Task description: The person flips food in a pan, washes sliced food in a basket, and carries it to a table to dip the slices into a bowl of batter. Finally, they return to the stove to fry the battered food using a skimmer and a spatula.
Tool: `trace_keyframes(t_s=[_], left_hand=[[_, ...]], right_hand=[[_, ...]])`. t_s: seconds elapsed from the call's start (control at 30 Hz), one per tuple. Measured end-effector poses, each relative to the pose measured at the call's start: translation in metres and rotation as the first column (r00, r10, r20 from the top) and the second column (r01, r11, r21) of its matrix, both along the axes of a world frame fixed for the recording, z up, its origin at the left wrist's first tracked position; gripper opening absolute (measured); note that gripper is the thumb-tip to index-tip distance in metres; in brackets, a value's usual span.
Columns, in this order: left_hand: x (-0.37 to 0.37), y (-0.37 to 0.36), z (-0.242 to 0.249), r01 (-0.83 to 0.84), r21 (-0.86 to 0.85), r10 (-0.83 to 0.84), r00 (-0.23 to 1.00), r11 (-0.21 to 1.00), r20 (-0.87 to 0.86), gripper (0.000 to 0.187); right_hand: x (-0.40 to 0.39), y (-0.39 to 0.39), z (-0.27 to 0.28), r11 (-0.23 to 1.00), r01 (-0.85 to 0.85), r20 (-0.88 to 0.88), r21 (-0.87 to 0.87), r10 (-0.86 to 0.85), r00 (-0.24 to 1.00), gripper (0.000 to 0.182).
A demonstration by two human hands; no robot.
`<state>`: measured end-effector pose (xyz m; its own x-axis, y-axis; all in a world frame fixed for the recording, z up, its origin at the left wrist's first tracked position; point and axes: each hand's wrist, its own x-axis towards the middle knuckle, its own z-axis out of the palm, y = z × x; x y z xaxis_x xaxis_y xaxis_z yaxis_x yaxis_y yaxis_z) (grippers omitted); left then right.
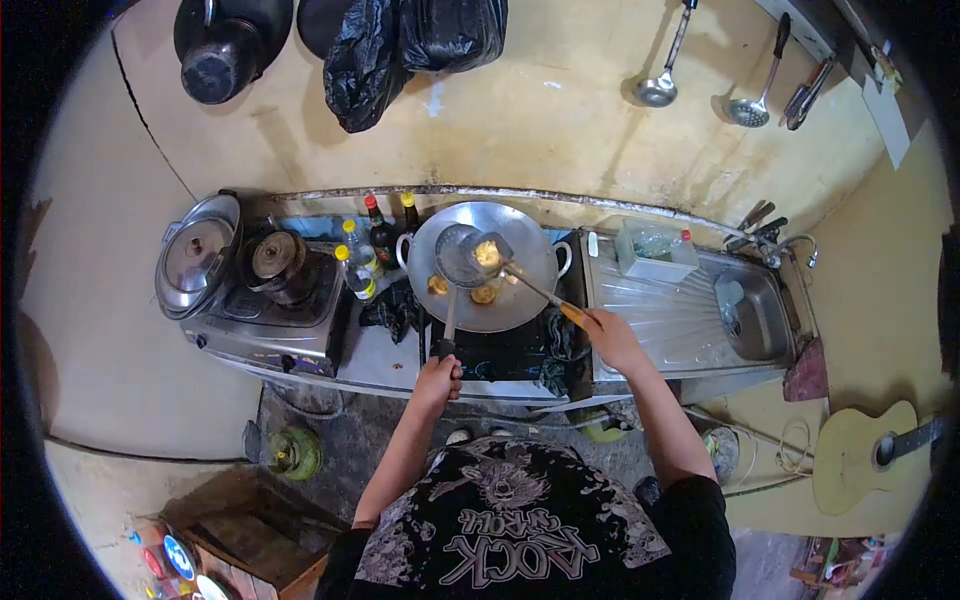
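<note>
A large steel wok (520, 300) sits on the stove, with golden fried pieces (484, 294) in the oil. My left hand (440, 376) grips the dark handle of a round wire strainer (458, 256) held over the wok. My right hand (612, 336) holds a long-handled spatula (530, 285) whose blade carries a fried piece (487, 253) over the strainer.
Left of the wok stand sauce bottles (372, 240), a kettle (280, 262) on a second burner and a rice cooker (198, 256). A steel sink (757, 318) with a tap lies right. Ladles (660, 85) hang on the wall. A guitar (868, 455) leans at lower right.
</note>
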<state>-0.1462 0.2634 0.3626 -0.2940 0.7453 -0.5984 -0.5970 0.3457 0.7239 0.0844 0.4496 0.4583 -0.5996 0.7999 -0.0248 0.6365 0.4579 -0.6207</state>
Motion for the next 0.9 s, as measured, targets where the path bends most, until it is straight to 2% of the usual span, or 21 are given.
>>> trace_keyframes(t_s=[0.07, 0.17, 0.37, 0.47, 0.67, 0.77, 0.87, 0.9], left_hand=[[0.002, 0.002, 0.004, 0.032, 0.04, -0.037, 0.992, 0.999, 0.124, 0.017], [0.002, 0.006, 0.01, 0.033, 0.073, -0.049, 0.972, 0.997, 0.231, 0.016], [-0.01, 0.01, 0.008, 0.001, 0.105, -0.032, 0.954, 0.994, 0.299, 0.017], [-0.015, 0.005, 0.016, -0.028, 0.099, 0.002, 0.968, 0.995, 0.251, 0.016], [-0.02, -0.003, 0.027, -0.048, 0.111, 0.028, 0.984, 0.993, 0.177, 0.015], [-0.021, -0.008, 0.031, -0.063, 0.125, 0.043, 0.988, 0.99, 0.151, 0.015], [-0.019, -0.01, 0.038, -0.07, 0.135, 0.052, 0.989, 0.988, 0.136, 0.016], [-0.019, -0.01, 0.039, -0.07, 0.13, 0.053, 0.989, 0.989, 0.136, 0.016]], right_hand=[[-0.01, -0.005, -0.004, 0.995, -0.029, 0.028, 0.1, 0.026, 0.999, 0.031], [-0.024, -0.024, -0.001, 0.957, 0.023, 0.056, 0.288, -0.041, 0.998, 0.031], [-0.031, -0.009, -0.004, 0.922, 0.135, 0.152, 0.362, -0.201, 0.968, 0.032], [-0.032, -0.006, 0.006, 0.937, 0.113, 0.299, 0.332, -0.218, 0.929, 0.036], [-0.024, 0.003, -0.029, 0.902, -0.012, 0.384, 0.432, -0.172, 0.907, 0.037], [-0.028, -0.011, -0.021, 0.966, 0.065, 0.411, 0.25, -0.166, 0.896, 0.035], [-0.025, -0.011, -0.036, 0.977, 0.009, 0.097, 0.215, -0.03, 0.995, 0.033], [-0.025, -0.004, -0.047, 0.985, -0.009, 0.099, 0.175, -0.008, 0.995, 0.032]])
